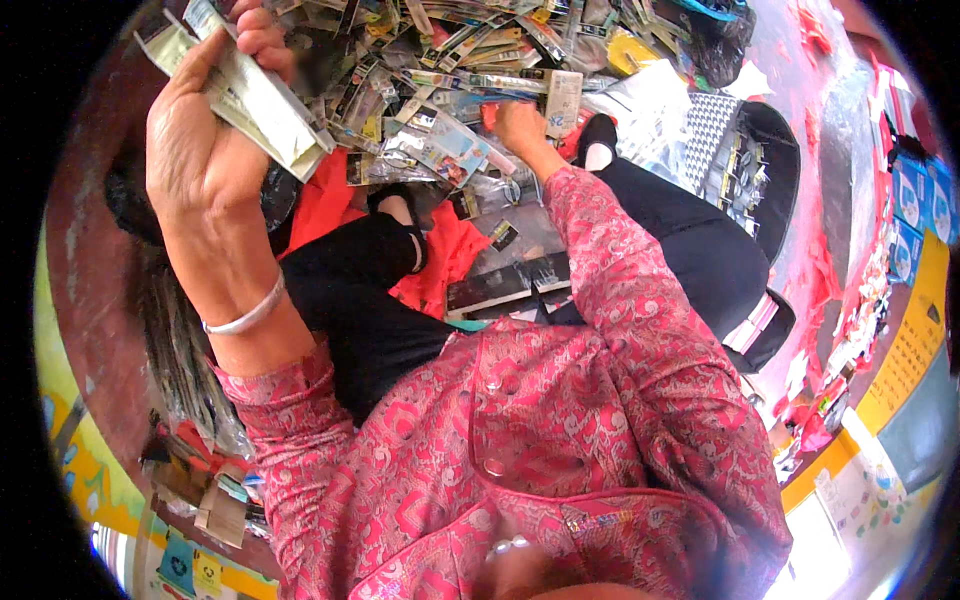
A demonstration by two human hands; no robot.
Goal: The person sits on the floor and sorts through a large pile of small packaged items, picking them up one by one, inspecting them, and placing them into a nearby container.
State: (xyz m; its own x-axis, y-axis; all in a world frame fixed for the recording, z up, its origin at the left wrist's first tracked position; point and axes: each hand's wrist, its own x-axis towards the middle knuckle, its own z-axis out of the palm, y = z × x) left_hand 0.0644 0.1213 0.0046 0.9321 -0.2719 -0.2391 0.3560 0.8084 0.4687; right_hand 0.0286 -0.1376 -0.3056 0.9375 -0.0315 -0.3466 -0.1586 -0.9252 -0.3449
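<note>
Raised at the upper left, my left hand [205, 140] is closed round a stack of flat, pale printed packets [265, 105], its thumb across them. My right hand [522, 130] reaches down into a loose heap of slim clear packets and cards [440, 60]. Its fingers are curled, and what they pinch is hidden from view. A small red piece [489, 116] shows beside its fingers. Just right of the hand lies a pale printed card [563, 98], and to its left a light-blue picture packet [450, 145].
I sit on the floor, black-trousered legs [665, 215] either side of the heap. Red plastic sheeting [440, 255] lies between my feet. At right are a black bag with checked lining [770, 175] and blue packs [908, 195]; a black bundle [725, 45] stands at the far side.
</note>
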